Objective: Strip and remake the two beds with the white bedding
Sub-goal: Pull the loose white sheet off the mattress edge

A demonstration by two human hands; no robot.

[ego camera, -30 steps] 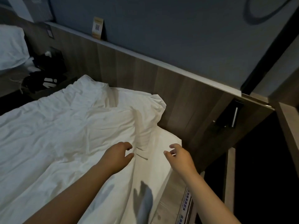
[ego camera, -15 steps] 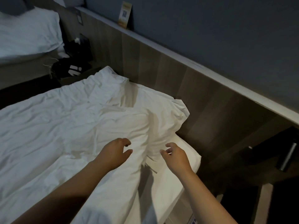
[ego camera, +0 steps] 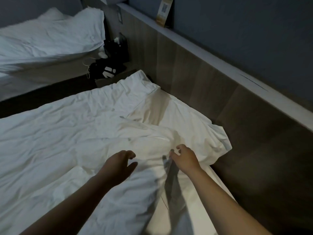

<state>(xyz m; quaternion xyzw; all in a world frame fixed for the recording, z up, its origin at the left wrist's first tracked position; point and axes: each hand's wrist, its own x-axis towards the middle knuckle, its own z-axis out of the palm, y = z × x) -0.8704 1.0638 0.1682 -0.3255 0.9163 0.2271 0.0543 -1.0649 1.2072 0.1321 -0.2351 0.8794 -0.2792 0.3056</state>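
- Both hands are now further in over the near bed [ego camera: 211, 206]. A second ago they hovered at its outer corner by the bare edge strip. Now they sit above the crumpled white duvet [ego camera: 67, 133], just short of the pillow [ego camera: 194, 119] lying against the wooden headboard [ego camera: 186, 65].
- The left hand [ego camera: 118, 164] hangs just over the duvet with thumb and fingers apart in a loose curve. Its grip is half open and has hold of nothing.
- The right hand [ego camera: 185, 158] is at the raised fold where the duvet meets the pillow, fingers hooked downward. Its grip also holds no cloth, and I cannot tell whether the fingertips touch the fold.
- The shape of both hands matches the earlier frames. Only their place over the bedding has changed.
- For the task, this looks like the reach before taking hold of the top edge of the duvet or the pillow. The near bed is unmade, so stripping it looks barely begun.
- The view has swung left since the earlier frames. More of the far bed [ego camera: 47, 36] shows, with rumpled white bedding on it, and the dark fitting on the right-hand wall is out of sight.
- The black bag [ego camera: 108, 68] sits between the beds and a card [ego camera: 163, 12] stands on the ledge, both where they were.
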